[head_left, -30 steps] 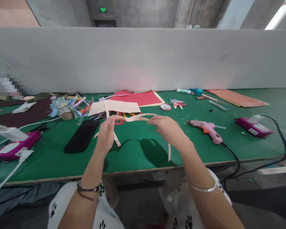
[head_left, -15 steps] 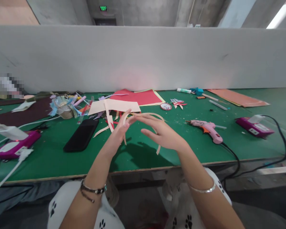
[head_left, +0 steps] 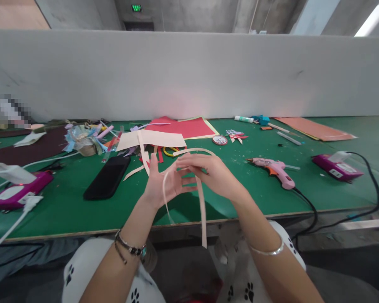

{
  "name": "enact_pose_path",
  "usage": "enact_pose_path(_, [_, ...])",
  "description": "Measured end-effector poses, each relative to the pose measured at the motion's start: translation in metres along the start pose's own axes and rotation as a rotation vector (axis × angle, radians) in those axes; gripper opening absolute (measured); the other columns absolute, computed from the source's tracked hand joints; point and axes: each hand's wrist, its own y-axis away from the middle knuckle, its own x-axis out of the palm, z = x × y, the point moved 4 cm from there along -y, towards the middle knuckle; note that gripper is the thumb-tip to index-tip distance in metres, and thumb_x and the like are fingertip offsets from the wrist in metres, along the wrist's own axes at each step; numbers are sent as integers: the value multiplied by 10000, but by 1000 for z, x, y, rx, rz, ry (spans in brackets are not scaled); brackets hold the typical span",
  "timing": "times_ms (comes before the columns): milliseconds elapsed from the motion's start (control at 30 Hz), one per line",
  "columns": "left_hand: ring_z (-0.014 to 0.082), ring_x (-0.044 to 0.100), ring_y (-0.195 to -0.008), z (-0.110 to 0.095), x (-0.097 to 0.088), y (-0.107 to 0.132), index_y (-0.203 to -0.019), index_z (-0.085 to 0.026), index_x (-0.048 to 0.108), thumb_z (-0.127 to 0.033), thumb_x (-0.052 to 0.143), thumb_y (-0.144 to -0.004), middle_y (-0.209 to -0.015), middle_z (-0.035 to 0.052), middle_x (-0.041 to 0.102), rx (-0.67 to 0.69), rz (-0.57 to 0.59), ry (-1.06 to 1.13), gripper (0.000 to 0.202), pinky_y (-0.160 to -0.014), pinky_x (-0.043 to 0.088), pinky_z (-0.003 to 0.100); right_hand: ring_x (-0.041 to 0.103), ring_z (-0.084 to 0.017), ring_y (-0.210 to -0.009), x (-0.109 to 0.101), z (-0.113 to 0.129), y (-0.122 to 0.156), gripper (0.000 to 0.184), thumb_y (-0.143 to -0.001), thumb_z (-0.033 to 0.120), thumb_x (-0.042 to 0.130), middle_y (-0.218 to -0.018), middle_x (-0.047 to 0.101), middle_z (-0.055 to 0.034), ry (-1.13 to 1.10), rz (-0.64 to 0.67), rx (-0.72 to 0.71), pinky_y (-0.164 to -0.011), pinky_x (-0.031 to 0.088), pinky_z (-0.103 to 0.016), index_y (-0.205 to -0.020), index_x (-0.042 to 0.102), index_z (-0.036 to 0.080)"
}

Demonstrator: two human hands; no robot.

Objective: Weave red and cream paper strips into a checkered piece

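Note:
Pale peach paper strips (head_left: 202,214) are gathered between my hands above the table's front part. My right hand (head_left: 219,174) has its fingers bent together, pinching the strips at their upper part. One strip hangs down past the table edge, and a thinner one curves in front of my left palm. Another end arches behind the right fingers. My left hand (head_left: 153,189) is open beside them, thumb up and fingers spread towards the right hand; its fingertips are partly hidden behind the right fingers.
A black phone (head_left: 107,177) lies left, a pink glue gun (head_left: 279,170) right. Behind are a peach sheet (head_left: 164,138), red paper (head_left: 192,127), cut strips and a small round dish (head_left: 220,140). Purple power strips (head_left: 337,167) with cords sit at both sides.
My left hand has turned palm-up and spread its fingers. My right fingers have bent inward around the strips, and one strip now hangs lower, past the table edge.

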Motion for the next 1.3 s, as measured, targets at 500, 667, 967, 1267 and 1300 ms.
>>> enact_pose_path(500, [-12, 234, -332, 7, 3, 1, -666, -166, 416, -469, 538, -732, -490, -91, 388, -90, 7, -325, 333, -352, 263, 118, 534, -124, -826, -3, 0, -3, 298, -737, 7, 371, -901, 572, -57, 210, -10, -94, -734, 428, -261, -682, 620, 161])
enact_pose_path(667, [29, 322, -408, -6, -2, 6, -753, -166, 450, -429, 460, -787, -532, -80, 380, -23, -113, -751, 266, -412, 287, 162, 523, -126, -863, -6, -1, 0, 283, -754, 84, 403, -979, 565, -61, 98, 20, 27, -710, 428, -245, -961, 574, 173])
enact_pose_path(967, [62, 435, -447, -14, 0, 9, -711, -167, 493, -450, 382, -823, -556, -63, 441, 65, -188, -1073, 324, -491, 351, 200, 380, -60, -490, -9, -13, -1, 138, -742, 219, 500, -538, 476, 34, 102, -51, 284, -465, 299, -191, -667, 582, 138])
enact_pose_path(1267, [86, 528, -494, 1, -2, 6, -853, -143, 531, -484, 366, -816, -610, -23, 521, -178, 8, -757, 380, -529, 405, 217, 387, -65, -513, -20, -19, 2, 160, -726, 178, 487, -607, 528, 15, 61, -44, 328, -481, 309, -199, -773, 632, 129])
enact_pose_path(1300, [85, 527, -511, 1, -2, 5, -849, -145, 533, -471, 381, -813, -619, -24, 514, -176, 19, -771, 362, -539, 404, 216, 371, -63, -506, -21, -19, 2, 161, -725, 190, 494, -604, 527, 17, 94, -34, 327, -474, 298, -200, -772, 636, 131])
